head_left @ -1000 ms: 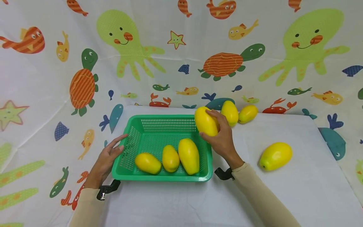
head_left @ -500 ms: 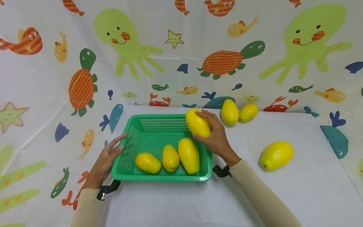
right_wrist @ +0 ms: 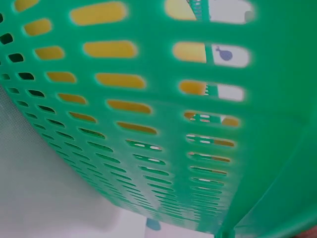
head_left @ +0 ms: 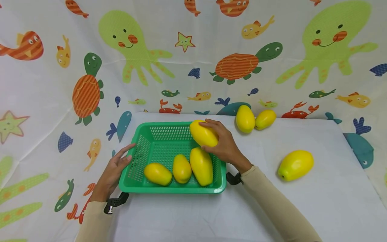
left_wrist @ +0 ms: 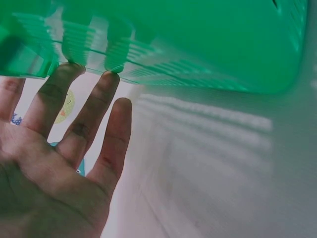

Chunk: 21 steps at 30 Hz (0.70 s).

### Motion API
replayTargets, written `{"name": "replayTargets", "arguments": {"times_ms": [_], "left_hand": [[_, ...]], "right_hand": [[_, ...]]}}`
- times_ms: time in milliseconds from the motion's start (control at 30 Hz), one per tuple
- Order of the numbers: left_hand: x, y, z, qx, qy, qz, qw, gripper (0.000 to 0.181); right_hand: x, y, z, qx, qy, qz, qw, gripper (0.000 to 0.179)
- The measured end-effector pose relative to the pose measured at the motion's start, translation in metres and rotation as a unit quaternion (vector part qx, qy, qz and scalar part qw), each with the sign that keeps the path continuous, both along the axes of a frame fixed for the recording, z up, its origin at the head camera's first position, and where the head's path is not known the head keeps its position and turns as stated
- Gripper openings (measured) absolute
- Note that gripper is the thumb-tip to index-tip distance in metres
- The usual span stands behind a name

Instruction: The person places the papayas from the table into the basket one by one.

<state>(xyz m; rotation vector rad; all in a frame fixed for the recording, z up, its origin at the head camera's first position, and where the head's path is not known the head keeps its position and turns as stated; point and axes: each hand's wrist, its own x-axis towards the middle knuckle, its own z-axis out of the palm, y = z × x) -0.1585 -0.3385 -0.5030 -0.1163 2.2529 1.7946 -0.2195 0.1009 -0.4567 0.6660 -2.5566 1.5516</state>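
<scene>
The right hand [head_left: 223,143] grips a smooth, bright yellow, oval fruit [head_left: 203,133], its fingers curved over the top and its thumb underneath. That held fruit sits at the right hand's fingertips, well apart from the left hand [head_left: 113,169], and is over the far right corner of a green, rectangular, slotted plastic basket [head_left: 172,190]. The left hand holds nothing in its grasp: its fingers are extended and spread, with fingertips against the basket's left side. Inside the basket, nearest the right hand, lies a long yellow fruit [head_left: 201,167]; whether it touches the held fruit cannot be told. Just beside it lies a smaller yellow fruit [head_left: 182,169], then a sideways yellow fruit [head_left: 158,174] closer to the left hand. Beyond the right hand, an upright-looking yellow fruit [head_left: 245,119] and a small tilted yellow fruit [head_left: 265,119] lie near the patterned backdrop cloth [head_left: 163,27], and a plump yellow fruit [head_left: 295,165] rests farther right on the white tabletop [head_left: 175,215].
</scene>
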Motion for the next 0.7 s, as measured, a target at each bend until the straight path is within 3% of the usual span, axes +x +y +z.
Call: {"name": "replayTargets", "arguments": {"times_ms": [367,700], "left_hand": [[0.002,0.002,0.000,-0.006,-0.004,0.005,1.0000,0.058],[0.000,0.002,-0.001,-0.007,0.003,-0.002,1.0000,0.057]], "right_hand": [[-0.011,-0.004,0.000,0.027,-0.010,0.057,0.9979,0.074],[-0.017,-0.007,-0.001,0.061,0.001,0.083,0.9947,0.073]]}}
